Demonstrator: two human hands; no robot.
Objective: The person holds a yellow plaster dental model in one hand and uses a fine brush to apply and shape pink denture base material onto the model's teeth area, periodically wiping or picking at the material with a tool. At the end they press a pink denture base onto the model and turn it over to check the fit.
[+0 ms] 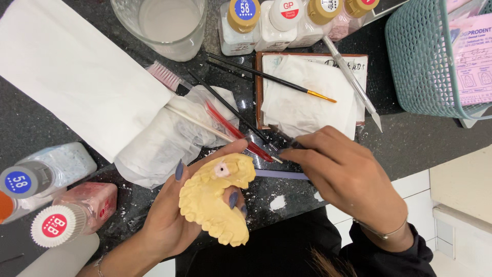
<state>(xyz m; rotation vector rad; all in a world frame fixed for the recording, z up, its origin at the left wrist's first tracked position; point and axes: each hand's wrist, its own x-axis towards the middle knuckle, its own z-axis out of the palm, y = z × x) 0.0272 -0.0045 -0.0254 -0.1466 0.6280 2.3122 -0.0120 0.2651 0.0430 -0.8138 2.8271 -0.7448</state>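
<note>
The yellow dental cast [215,200] is best kept gripped steady in the left hand [169,215] while the thin brush [287,143], pinched by the right hand [348,179] just beside the cast, is guided lightly.

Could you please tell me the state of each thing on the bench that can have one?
Yellow dental cast: held up in left hand.
Dark tool: pinched in right hand.
Glass beaker: upright, holding cloudy liquid.
Powder jars: capped.
Thin brush: lying idle on tissue.
</note>
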